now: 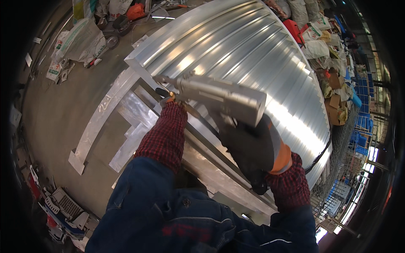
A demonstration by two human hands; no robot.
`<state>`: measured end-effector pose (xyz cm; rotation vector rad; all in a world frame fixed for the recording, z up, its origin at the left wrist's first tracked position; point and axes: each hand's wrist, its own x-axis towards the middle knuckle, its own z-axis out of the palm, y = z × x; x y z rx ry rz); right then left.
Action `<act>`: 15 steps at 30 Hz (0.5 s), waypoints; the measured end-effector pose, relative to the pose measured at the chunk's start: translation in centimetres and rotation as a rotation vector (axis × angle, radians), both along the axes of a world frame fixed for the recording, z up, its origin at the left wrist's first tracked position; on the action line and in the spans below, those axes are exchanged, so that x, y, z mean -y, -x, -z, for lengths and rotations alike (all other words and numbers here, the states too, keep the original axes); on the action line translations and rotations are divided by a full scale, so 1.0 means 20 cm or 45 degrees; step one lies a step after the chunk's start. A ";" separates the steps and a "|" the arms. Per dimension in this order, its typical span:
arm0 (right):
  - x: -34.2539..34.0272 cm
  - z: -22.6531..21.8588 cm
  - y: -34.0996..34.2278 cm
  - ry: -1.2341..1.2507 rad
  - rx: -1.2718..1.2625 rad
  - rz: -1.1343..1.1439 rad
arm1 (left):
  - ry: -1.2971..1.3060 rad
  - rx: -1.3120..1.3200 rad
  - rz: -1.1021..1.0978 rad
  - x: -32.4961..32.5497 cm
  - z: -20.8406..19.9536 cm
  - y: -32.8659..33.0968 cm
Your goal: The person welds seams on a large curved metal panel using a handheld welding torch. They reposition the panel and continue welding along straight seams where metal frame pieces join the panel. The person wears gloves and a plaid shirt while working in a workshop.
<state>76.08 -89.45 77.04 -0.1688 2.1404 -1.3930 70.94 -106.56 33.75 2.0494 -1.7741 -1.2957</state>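
A grey gun-shaped power tool (223,96) with a narrow nose lies across the middle of the view, its nose toward the left. My right hand (249,145), in a dark glove with an orange cuff, is closed around its grip from below. Close by the nose is my left hand (166,99), also gloved; the tool and my checked sleeve hide most of its fingers, so I cannot tell what it holds. Beneath the tool stretches a large ribbed sheet-metal panel (236,50), shiny silver. The nose is near the panel's left corner.
A curved metal strip (105,103) and flat metal pieces (135,109) extend left of the panel. Metal bars (219,158) run in front of me. White sacks (80,42) lie far left; bags and cardboard boxes (335,109) crowd the right, beside wire mesh (337,156).
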 end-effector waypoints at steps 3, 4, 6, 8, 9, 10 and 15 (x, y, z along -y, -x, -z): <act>0.09 0.08 0.29 0.285 0.210 0.059 | -0.076 -0.064 -0.132 -0.04 -0.04 0.07; 0.13 0.13 0.39 0.389 0.225 0.052 | -0.098 -0.079 -0.177 -0.04 -0.05 0.05; 0.19 0.28 0.58 0.502 0.182 0.015 | -0.141 -0.101 -0.258 -0.03 -0.05 0.07; 0.25 0.46 0.77 0.516 0.047 -0.055 | -0.189 -0.132 -0.337 -0.02 -0.06 0.05; 0.28 0.55 0.84 0.652 0.429 0.048 | -0.212 -0.153 -0.373 -0.03 -0.06 0.05; 0.30 0.65 0.92 0.623 0.519 0.054 | -0.235 -0.176 -0.410 -0.02 -0.06 0.06; 0.43 1.14 1.15 0.628 0.535 -0.199 | -0.365 -0.249 -0.612 -0.02 -0.09 0.09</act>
